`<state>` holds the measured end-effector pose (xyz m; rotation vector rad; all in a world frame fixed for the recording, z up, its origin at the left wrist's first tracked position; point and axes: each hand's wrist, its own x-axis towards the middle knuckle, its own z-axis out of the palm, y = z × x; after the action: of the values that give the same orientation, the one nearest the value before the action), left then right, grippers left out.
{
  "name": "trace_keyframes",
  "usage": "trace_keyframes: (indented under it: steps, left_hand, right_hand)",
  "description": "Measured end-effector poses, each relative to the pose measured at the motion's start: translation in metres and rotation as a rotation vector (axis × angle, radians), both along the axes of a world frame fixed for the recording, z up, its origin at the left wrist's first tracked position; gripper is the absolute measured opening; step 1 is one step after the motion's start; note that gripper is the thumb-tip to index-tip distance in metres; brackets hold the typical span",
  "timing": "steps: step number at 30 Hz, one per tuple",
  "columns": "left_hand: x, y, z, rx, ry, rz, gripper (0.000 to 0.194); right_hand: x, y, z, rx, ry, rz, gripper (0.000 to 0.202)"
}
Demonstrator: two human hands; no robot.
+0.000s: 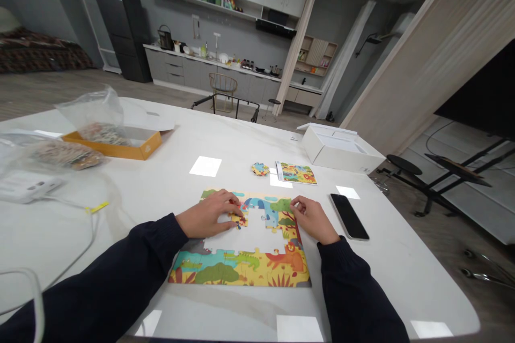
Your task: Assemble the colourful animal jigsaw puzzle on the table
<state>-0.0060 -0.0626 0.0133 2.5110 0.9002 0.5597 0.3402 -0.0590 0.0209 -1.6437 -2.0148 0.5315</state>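
A partly assembled jigsaw puzzle [217,273] with colourful animals lies flat on the table, with a white gap in its middle. My left hand [211,214] reaches over its left side, thumb and fingers closed about a small yellow puzzle piece [241,221] at the gap's upper left edge. At the puzzle's upper right edge, by the green tree, is my right hand [314,218]. Its fingers are curled together, and whatever lies between the fingertips is hidden. Beyond the puzzle sit a small stack of loose pieces [260,169] and a picture card [298,173].
A black phone [349,216] lies right of my right hand. Behind it stands a white box [340,147]. To the left are an orange box [147,146], bags of puzzle pieces [68,154], a white power strip [28,186] and its cable.
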Motion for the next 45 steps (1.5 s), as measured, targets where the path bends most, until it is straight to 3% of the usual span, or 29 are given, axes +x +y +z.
trace_keyframes:
  steps: [6, 13, 28, 40, 45]
  left_hand:
    - [-0.0007, 0.0003, -0.0005, 0.002, -0.012, -0.001, 0.022]
    - [0.0016, -0.0012, 0.004, -0.012, 0.018, 0.012, 0.023]
    - [0.0006, -0.0006, 0.002, 0.004, 0.0, 0.007, 0.021]
    - [0.0003, -0.0002, 0.0009, -0.004, -0.015, -0.002, 0.023]
    - [0.0008, -0.0008, 0.0039, -0.009, 0.008, 0.005, 0.023]
  right_hand:
    - [0.0009, 0.0017, -0.0107, -0.038, -0.033, 0.016, 0.021]
    - [-0.0039, -0.0023, -0.0093, -0.088, -0.034, 0.101, 0.037]
    - [0.0009, 0.0004, -0.0087, -0.061, -0.137, 0.048, 0.028]
    - [-0.0004, -0.0008, -0.0084, -0.064, -0.097, 0.041, 0.029]
    - [-0.0001, 0.0006, -0.0066, -0.035, -0.062, -0.037, 0.027]
